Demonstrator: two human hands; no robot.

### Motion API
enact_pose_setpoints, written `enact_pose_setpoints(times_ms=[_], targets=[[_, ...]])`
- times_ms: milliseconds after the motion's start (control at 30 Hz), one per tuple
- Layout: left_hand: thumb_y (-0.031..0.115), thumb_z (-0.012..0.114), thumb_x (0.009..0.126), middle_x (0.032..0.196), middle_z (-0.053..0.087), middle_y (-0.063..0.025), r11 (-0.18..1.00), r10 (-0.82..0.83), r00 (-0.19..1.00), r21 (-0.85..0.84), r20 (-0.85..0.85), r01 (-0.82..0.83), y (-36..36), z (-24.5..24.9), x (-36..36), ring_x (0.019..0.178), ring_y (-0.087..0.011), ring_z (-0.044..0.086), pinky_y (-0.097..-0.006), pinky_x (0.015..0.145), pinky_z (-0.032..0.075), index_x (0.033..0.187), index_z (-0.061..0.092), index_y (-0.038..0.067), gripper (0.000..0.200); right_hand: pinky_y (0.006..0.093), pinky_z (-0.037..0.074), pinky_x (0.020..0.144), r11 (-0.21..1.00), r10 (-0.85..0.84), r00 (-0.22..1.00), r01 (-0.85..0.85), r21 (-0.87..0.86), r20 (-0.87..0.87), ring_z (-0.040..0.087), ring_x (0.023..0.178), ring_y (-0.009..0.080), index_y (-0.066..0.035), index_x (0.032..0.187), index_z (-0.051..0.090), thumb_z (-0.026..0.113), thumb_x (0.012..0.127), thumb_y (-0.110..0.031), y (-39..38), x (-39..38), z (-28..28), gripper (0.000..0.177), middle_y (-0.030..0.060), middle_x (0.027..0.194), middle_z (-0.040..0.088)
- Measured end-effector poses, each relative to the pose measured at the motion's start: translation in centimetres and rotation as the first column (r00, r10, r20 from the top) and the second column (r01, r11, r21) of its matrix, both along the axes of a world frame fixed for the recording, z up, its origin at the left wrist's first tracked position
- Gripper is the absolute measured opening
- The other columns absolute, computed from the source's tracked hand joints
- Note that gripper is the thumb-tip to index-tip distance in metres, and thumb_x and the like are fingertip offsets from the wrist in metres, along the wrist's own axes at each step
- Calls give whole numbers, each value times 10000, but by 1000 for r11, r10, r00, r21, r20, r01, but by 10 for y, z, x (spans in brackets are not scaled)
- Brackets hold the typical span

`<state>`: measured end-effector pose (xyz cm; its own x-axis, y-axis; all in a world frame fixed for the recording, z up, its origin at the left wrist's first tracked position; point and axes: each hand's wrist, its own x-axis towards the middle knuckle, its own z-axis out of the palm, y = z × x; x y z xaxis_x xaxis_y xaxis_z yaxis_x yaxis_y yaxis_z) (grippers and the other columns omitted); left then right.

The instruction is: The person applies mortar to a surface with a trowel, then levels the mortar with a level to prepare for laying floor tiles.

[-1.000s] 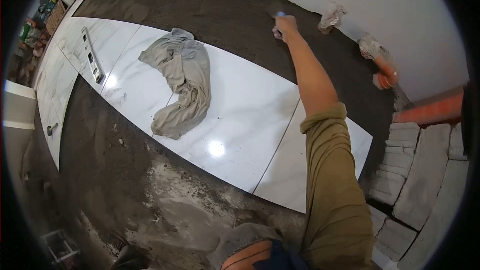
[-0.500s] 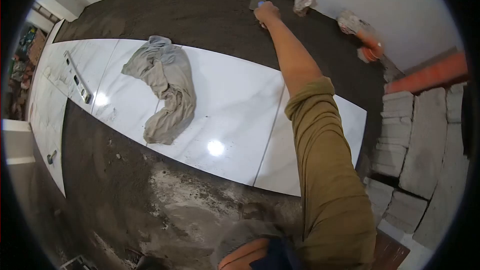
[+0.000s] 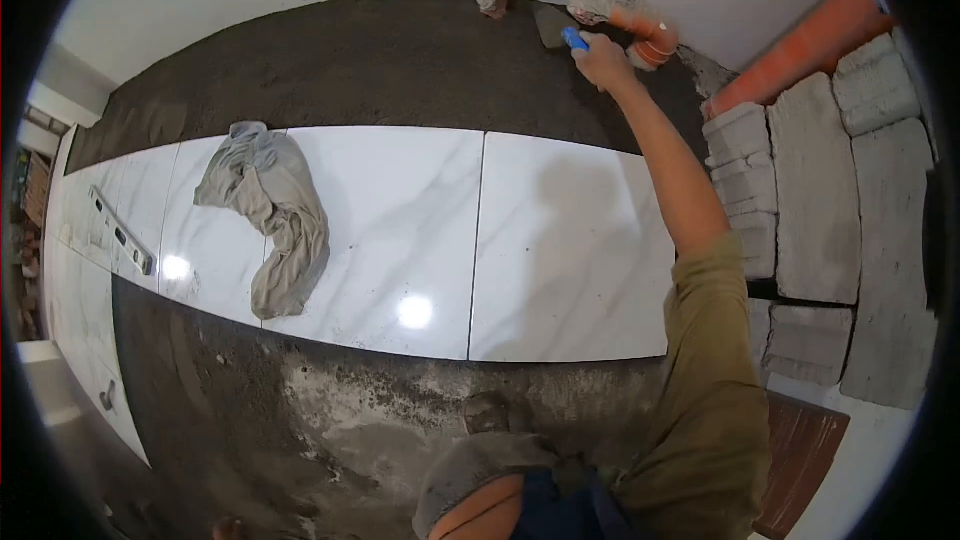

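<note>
On the left, a spirit level (image 3: 121, 233) lies on white tiles (image 3: 400, 200) near a crumpled cloth (image 3: 280, 205). Far off, right of centre, a trowel (image 3: 551, 28) is at the dark mortar (image 3: 330, 60), its handle wrapped in the right hand (image 3: 603, 62)'s grip, near an orange pipe (image 3: 655, 41); the left hand's I cannot tell.

glare (image 3: 415, 312) dots the white tiles (image 3: 390, 210), a soft shadow (image 3: 575, 230) crosses them, and fisheye edges darken to black.
</note>
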<state>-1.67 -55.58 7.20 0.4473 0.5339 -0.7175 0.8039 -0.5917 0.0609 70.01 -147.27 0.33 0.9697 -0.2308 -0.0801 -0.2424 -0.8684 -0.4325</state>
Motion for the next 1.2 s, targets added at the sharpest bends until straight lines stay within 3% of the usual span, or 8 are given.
enact_pose_setpoints(times_ms=[167, 333, 533, 733, 833, 933, 1067, 1200], targets=[[333, 552, 983, 1094, 656, -159, 990, 134, 991, -44, -13, -134, -71, 22, 42, 1064, -203, 608, -367, 865, 471, 1299, 558, 10, 452, 469, 546, 747, 974, 176, 965, -143, -173, 193, 703, 833, 356, -33, 1225, 630, 566, 902, -245, -16, 70, -30, 392, 186, 952, 711], [401, 529, 978, 1227, 567, -161, 968, 234, 972, -87, -13, -234, -122, 45, 62, 1175, -226, 525, -393, 958, 397, 1356, 490, 32, 530, 377, 513, 516, 999, -20, 1000, 20, 49, -9, 651, 582, 247, 57, 984, 644, 604, 895, -204, -3, 89, -22, 279, 164, 715, 663], [482, 501, 972, 1387, 461, -163, 941, 315, 949, -128, -14, -314, -148, 63, 68, 1307, -254, 424, -425, 1070, 309, 1425, 408, 59, 627, 386, 533, 569, 971, -145, 989, 143, 193, -2, 673, 642, 257, 40, 1061, 645, 594, 891, -202, 12, 86, -44, 300, 173, 822, 688], [564, 474, 967, 1546, 355, -164, 900, 390, 921, -200, -30, -387, -166, 78, 75, 1440, -281, 323, -456, 1182, 220, 1494, 327, 85, 727, 391, 542, 644, 986, -162, 985, 160, 38, 51, 693, 714, 271, -15, 1128, 656, 596, 897, -246, -51, 59, -60, 333, 174, 893, 705], [521, 534, 956, 1505, 416, -170, 909, 413, 909, -40, -52, -415, -224, 101, 110, 1417, -289, 361, -450, 1166, 250, 1463, 364, 63, 704, 390, 541, 639, 945, -296, 955, 294, 142, -6, 684, 702, 256, -21, 1095, 666, 591, 912, -266, -67, 30, -46, 315, 163, 890, 703], [491, 552, 957, 1496, 427, -181, 917, 383, 923, -130, 25, -377, -215, 94, 99, 1411, -296, 371, -446, 1161, 261, 1461, 370, 57, 690, 369, 539, 606, 885, -455, 887, 460, 67, -81, 670, 678, 223, -26, 1081, 655, 570, 928, -266, -68, 15, -41, 297, 126, 839, 686], [446, 580, 958, 1481, 444, -197, 926, 331, 936, -233, 121, -297, -182, 86, 85, 1404, -308, 386, -440, 1153, 279, 1459, 380, 48, 670, 319, 522, 520, 872, -378, 925, 340, 354, 43, 647, 631, 196, -10, 1094, 618, 571, 933, -247, -56, -12, -51, 290, 95, 770, 644], [415, 539, 973, 1488, 434, -203, 936, 346, 931, -21, -115, -350, -178, 68, 113, 1389, -310, 413, -447, 1134, 313, 1460, 376, 31, 641, 306, 524, 494, 722, -621, 784, 579, 380, -15, 646, 628, 181, 8, 1086, 618, 545, 940, -238, -52, -14, -64, 296, 106, 806, 655]])
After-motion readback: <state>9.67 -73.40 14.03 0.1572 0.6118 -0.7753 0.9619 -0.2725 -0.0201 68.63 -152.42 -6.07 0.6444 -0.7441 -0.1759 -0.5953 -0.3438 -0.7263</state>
